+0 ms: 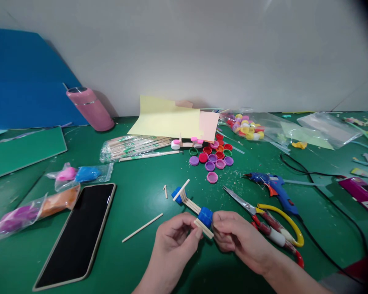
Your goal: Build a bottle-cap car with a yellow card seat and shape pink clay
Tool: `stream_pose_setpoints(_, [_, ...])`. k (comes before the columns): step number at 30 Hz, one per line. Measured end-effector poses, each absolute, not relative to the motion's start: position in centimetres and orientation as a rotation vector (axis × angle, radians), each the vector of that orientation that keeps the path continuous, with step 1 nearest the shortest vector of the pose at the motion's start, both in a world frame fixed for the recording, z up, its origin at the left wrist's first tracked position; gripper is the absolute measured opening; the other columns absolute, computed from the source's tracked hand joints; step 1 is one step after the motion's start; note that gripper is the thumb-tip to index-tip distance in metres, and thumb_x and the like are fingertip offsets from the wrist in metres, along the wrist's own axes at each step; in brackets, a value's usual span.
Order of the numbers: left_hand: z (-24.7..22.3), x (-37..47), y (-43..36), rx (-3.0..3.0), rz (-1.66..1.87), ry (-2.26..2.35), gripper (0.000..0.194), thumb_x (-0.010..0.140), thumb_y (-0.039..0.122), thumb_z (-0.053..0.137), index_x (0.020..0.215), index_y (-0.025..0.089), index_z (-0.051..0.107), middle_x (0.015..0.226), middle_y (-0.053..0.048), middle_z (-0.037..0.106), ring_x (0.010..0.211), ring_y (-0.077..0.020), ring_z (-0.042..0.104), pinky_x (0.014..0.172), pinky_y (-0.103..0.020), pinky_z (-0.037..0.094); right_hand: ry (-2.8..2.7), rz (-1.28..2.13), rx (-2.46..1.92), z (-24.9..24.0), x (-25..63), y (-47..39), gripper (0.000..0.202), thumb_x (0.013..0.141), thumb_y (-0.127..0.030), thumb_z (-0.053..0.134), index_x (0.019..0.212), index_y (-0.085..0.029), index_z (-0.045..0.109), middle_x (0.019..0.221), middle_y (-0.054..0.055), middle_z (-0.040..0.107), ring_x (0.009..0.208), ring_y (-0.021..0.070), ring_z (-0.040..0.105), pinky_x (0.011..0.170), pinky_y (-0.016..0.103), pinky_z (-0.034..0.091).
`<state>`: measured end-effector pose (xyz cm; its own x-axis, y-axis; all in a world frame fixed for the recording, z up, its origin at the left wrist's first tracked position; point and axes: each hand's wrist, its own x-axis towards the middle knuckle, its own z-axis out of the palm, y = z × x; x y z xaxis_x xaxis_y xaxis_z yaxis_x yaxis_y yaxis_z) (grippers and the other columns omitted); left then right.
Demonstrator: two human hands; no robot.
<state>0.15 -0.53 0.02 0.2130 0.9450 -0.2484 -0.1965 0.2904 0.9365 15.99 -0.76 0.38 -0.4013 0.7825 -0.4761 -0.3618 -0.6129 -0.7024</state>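
A small model of pale wooden sticks [191,204] with blue plastic caps [206,216] at both ends is held up above the green table. My left hand [176,241] pinches the near end of the sticks between thumb and fingers. On the other side, my right hand [241,237] has its fingers closed at the edge of the near blue cap; part of its grip is hidden. A loose wooden stick [142,227] and a short broken piece [165,191] lie to the left of the model.
Scissors [263,224] and pliers with red handles [276,237] overlap at right, beside a blue glue gun [274,185] with its cord. Colourful caps [212,177] lie behind the model. A phone [76,237] and clay packets [37,210] are left; a pink bottle [90,108] leans behind.
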Motion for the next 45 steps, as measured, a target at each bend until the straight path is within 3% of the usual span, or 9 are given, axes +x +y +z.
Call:
stream_pose_setpoints(3, [-0.1,0.1,-0.5,0.84,0.959,1.019,0.012,0.068,0.024,0.067,0.064,0.014,0.061,0.059,0.001,0.056,0.056,-0.008,0.045,0.053,-0.018,0.036,-0.699,2.015,-1.085,0.7,16.2,-0.6,0.02,0.074,-0.024,0.054,0.06,-0.016,0.042,0.049,-0.009,0.029,0.043,0.0046,0.021,0.043,0.021,0.013])
stream_pose_setpoints(7, [0.0,0.1,-0.3,0.673,0.935,0.964,0.013,0.068,0.023,0.067,0.063,0.014,0.059,0.057,0.002,0.056,0.055,-0.0079,0.044,0.054,-0.018,0.035,-0.857,1.817,-1.185,1.1,16.5,-0.6,0.006,0.077,-0.019,0.051,0.083,-0.017,0.053,0.061,-0.005,0.041,0.051,0.0063,0.033,0.048,0.02,0.023])
stream_pose_setpoints(11, [0.1,0.1,-0.1,0.548,0.898,0.863,0.014,0.07,0.023,0.066,0.062,0.014,0.058,0.055,0.002,0.054,0.053,-0.0074,0.042,0.053,-0.018,0.033,-1.09,1.603,-1.166,1.2,16.9,-0.7,0.018,0.076,-0.008,0.042,0.067,-0.016,0.056,0.073,0.0,0.049,0.061,0.0092,0.042,0.057,0.023,0.031])
stream_pose_setpoints(14, [0.2,0.1,-0.1,0.51,0.868,0.808,0.014,0.07,0.021,0.065,0.062,0.014,0.057,0.053,0.002,0.053,0.051,-0.0065,0.04,0.052,-0.018,0.032,-1.283,1.52,-1.16,1.4,17.1,-0.9,0.025,0.085,-0.019,0.038,0.068,-0.016,0.056,0.077,0.002,0.051,0.065,0.0112,0.044,0.061,0.025,0.034])
stream_pose_setpoints(17, [0.4,0.0,-0.1,0.481,0.839,0.782,0.012,0.069,0.021,0.066,0.063,0.013,0.058,0.054,0.002,0.052,0.051,-0.0066,0.041,0.051,-0.018,0.032,-1.402,1.49,-1.2,1.8,17.1,-1.1,0.013,0.084,-0.031,0.049,0.089,-0.021,0.056,0.081,0.0,0.049,0.069,0.012,0.043,0.063,0.024,0.036])
stream_pose_setpoints(20, [0.5,0.0,-0.2,0.484,0.829,0.759,0.012,0.069,0.021,0.066,0.064,0.012,0.059,0.055,0.002,0.052,0.051,-0.0065,0.041,0.052,-0.018,0.033,-1.59,1.401,-1.212,2.3,17.1,-1.2,0.039,0.072,-0.028,0.065,0.108,-0.029,0.049,0.094,-0.001,0.048,0.079,0.0133,0.044,0.071,0.023,0.039])
stream_pose_setpoints(24, [0.6,0.0,-0.2,0.497,0.815,0.743,0.011,0.069,0.02,0.065,0.065,0.012,0.059,0.056,0.002,0.052,0.052,-0.0064,0.041,0.051,-0.018,0.033,-1.798,1.287,-1.217,2.8,17.1,-1.0,0.058,0.064,-0.026,0.073,0.115,-0.034,0.046,0.111,-0.001,0.043,0.094,0.0156,0.045,0.081,0.023,0.039])
stream_pose_setpoints(37, [0.6,-0.1,-0.2,0.497,0.779,0.649,0.011,0.07,0.021,0.064,0.066,0.011,0.061,0.057,0.001,0.05,0.05,-0.0057,0.04,0.05,-0.017,0.031,-1.817,1.276,-1.137,2.7,17.3,-0.8,0.049,0.065,-0.031,0.072,0.111,-0.03,0.054,0.102,0.002,0.045,0.087,0.0162,0.048,0.08,0.026,0.041])
stream_pose_setpoints(45, [0.4,0.0,-0.2,0.503,0.774,0.659,0.012,0.07,0.022,0.064,0.066,0.011,0.06,0.055,0.002,0.048,0.05,-0.0057,0.038,0.049,-0.018,0.03,-1.753,1.189,-1.118,2.1,17.5,-0.5,0.027,0.081,-0.023,0.055,0.107,-0.028,0.056,0.096,0.002,0.047,0.077,0.0127,0.048,0.073,0.024,0.042])
